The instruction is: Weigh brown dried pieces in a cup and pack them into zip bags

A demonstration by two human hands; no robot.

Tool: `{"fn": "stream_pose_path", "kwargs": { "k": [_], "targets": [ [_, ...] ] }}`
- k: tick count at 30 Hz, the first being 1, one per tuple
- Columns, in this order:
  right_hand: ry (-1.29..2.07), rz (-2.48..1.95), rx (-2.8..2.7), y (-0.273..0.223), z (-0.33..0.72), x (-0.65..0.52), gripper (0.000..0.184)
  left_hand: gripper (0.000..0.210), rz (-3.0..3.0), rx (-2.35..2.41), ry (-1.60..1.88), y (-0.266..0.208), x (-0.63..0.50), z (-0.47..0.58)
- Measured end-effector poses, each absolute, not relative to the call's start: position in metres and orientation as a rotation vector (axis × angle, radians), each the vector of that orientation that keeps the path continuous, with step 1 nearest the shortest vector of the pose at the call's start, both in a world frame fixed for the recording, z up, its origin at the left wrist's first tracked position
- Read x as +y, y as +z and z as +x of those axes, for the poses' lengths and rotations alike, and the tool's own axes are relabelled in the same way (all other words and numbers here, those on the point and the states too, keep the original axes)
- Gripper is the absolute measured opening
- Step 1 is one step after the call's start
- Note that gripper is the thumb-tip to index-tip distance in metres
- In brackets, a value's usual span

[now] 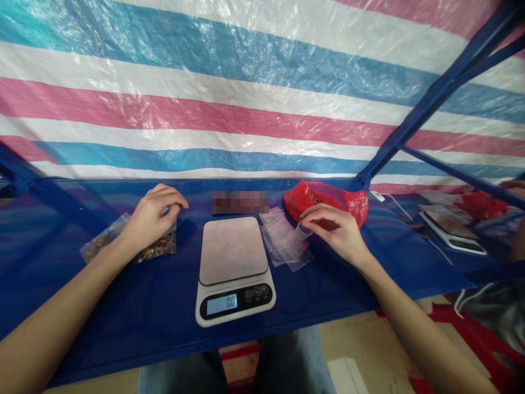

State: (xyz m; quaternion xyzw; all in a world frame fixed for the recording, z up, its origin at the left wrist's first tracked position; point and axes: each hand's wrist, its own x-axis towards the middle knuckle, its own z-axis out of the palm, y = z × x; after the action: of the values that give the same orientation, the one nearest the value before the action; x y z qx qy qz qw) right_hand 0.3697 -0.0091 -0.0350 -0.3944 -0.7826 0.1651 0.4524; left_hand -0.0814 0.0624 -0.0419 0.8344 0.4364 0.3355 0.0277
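My left hand point(152, 214) is over a clear plastic bag point(163, 246) of small brown dried pieces, at the left of the scale. Its fingers are curled together towards the thumb, and I see nothing between the tips. Between the fingertips of my right hand point(338, 229) is a small clear plastic cup point(302, 231), held tilted above flat clear zip bags point(279, 241). Just behind that hand lies a red plastic bag point(301, 198) with brown bits at its opening. A white kitchen scale point(233, 251) stands in the middle, its plate bare, the display reading 0.0.
A blurred dark-red item point(240, 202) lies behind the scale on the blue table point(164, 312). Blue metal bars point(414, 117) and striped sheeting point(205, 115) close off the back. Another scale point(453, 230) and a red bag point(479, 210) are at the far right.
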Motion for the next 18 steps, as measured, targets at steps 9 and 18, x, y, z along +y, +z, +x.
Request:
{"fn": "stream_pose_path", "kwargs": {
  "k": [9,18],
  "targets": [
    [0.42,-0.959,-1.996,-0.0334,0.3704,-0.0088,0.002,0.03,2.592,1.353,0.981,-0.0397,0.0607,-0.0812],
    [0.378,-0.931,-2.073,-0.0402,0.3625,-0.0045,0.007,0.029,2.581,1.328,0.988,-0.0417,0.0626,-0.0811]
  ]
}}
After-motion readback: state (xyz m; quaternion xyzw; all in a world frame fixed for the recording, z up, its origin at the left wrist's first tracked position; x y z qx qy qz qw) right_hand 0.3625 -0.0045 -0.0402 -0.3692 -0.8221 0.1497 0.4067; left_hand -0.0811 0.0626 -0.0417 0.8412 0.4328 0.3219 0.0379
